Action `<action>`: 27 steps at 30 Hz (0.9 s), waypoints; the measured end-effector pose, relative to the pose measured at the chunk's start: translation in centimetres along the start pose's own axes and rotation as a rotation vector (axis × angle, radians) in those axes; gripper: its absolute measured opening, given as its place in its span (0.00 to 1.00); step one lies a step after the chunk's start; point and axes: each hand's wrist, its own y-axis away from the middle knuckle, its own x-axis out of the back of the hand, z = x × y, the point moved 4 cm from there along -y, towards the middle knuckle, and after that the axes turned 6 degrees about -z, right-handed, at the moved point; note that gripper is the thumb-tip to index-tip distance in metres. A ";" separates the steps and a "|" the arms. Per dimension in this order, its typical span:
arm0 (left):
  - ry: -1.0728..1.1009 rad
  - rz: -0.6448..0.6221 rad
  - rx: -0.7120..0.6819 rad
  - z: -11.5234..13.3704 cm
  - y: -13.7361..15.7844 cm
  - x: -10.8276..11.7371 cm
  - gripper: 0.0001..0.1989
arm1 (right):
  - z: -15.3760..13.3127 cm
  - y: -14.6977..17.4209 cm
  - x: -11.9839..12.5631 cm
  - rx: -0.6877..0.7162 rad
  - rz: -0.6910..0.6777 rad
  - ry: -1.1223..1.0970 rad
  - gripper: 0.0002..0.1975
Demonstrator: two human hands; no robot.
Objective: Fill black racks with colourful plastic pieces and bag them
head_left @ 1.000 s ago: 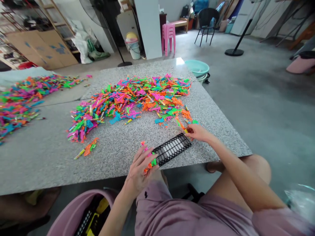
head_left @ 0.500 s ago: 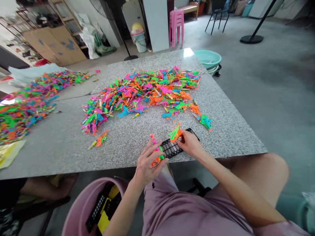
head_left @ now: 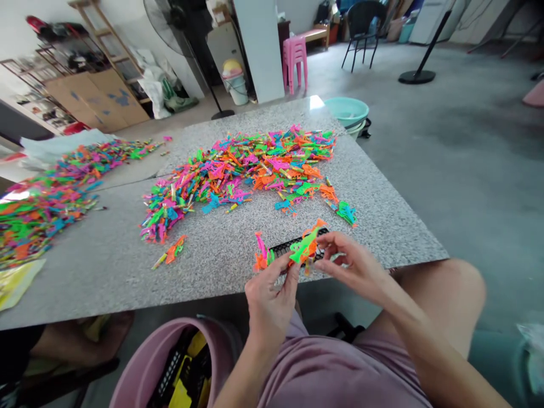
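Observation:
My left hand [head_left: 272, 300] pinches a bright green and orange plastic toy [head_left: 306, 243], which looks like a small toy gun, between thumb and fingertips. It is held over a black grid tray [head_left: 284, 247] near the table's front edge. Beside the toy is my right hand [head_left: 361, 263], fingers curved and apart, with the fingertips close to its orange part. Pink, orange and green toys [head_left: 261, 252] lie at the tray's left end, partly hidden by my left hand. The tray's middle is covered by the hands and the toy.
A large heap of coloured plastic toys [head_left: 238, 161] spreads across the granite table [head_left: 225, 255]. Another heap [head_left: 46, 198] lies at left, and a loose orange toy [head_left: 173, 250] nearer. Below the edge stands a pink bin [head_left: 127, 368] with black and yellow things inside. Someone's leg [head_left: 80, 345] shows at left.
The green and orange toy has passed from my right hand to my left. My left hand has left the tray's left end; my right has opened and drawn slightly right.

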 end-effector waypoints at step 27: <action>-0.271 -0.495 -0.226 -7.8 -2.6 2.5 0.15 | 7.6 -5.6 -2.2 -0.054 -0.144 -0.015 0.05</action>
